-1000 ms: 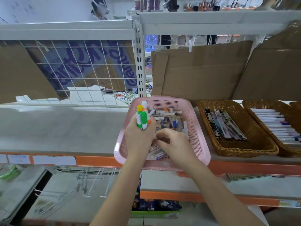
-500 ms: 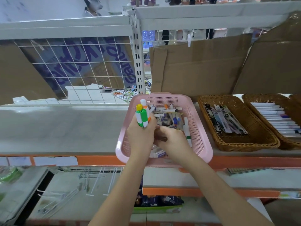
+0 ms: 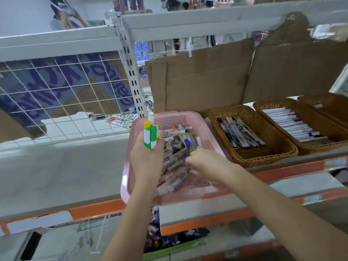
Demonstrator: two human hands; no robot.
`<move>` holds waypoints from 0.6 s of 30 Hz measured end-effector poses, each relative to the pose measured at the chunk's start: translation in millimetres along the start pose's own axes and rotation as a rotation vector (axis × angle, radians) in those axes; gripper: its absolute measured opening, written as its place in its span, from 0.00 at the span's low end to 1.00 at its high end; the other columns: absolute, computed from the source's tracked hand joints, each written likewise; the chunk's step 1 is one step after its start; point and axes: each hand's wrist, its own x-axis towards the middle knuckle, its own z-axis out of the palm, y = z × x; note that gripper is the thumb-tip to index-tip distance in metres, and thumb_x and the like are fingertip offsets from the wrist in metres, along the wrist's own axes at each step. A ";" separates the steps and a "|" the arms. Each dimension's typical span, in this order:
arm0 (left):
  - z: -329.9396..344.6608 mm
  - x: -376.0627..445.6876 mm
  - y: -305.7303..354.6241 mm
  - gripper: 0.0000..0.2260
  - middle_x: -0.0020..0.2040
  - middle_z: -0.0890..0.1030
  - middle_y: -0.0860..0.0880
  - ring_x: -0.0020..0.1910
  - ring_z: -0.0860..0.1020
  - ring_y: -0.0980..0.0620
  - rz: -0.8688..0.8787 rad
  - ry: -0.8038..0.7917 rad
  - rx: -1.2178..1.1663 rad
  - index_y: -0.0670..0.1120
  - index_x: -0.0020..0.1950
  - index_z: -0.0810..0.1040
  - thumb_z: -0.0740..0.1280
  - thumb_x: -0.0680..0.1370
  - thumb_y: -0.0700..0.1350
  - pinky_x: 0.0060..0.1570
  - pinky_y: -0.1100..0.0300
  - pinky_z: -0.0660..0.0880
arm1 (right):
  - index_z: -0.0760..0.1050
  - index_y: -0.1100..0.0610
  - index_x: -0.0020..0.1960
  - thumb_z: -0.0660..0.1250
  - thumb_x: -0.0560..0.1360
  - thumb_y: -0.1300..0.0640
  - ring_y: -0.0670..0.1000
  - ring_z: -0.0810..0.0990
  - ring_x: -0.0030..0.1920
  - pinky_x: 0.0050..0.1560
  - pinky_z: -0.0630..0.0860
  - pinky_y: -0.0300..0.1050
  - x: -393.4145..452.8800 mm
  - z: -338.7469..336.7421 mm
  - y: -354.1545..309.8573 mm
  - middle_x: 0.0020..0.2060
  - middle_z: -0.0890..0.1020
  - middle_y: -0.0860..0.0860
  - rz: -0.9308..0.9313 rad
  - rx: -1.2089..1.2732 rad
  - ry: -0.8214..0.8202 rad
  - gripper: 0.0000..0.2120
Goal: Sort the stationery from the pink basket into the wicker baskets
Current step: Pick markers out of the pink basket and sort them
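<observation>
Left hand (image 3: 146,159) grips markers (image 3: 150,135) above pink basket (image 3: 205,127).

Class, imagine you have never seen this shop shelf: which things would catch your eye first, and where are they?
First the pink basket of jumbled stationery, centre on the shelf, with both hands over it. The left hand grips a bright bunch of green, white and yellow markers upright; the right hand digs into the pile. To the right sit wicker baskets with neatly lined items.
</observation>
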 end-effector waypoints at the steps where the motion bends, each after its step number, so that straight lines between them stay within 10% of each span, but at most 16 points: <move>1: 2.7 0.6 4.0 0.10 0.29 0.75 0.55 0.29 0.70 0.56 0.012 -0.001 0.003 0.53 0.38 0.73 0.66 0.76 0.56 0.32 0.57 0.70 | 0.76 0.56 0.56 0.61 0.78 0.57 0.53 0.75 0.52 0.54 0.75 0.50 -2.7 -4.9 2.5 0.52 0.79 0.52 -0.002 -0.009 0.012 0.09; 18: 154.7 -80.1 114.1 0.15 0.28 0.68 0.56 0.28 0.69 0.63 0.275 -0.041 -0.158 0.55 0.34 0.65 0.67 0.77 0.48 0.31 0.71 0.64 | 0.77 0.54 0.57 0.62 0.79 0.54 0.51 0.77 0.53 0.51 0.74 0.45 -148.7 -65.1 177.7 0.54 0.79 0.51 0.284 0.061 0.265 0.09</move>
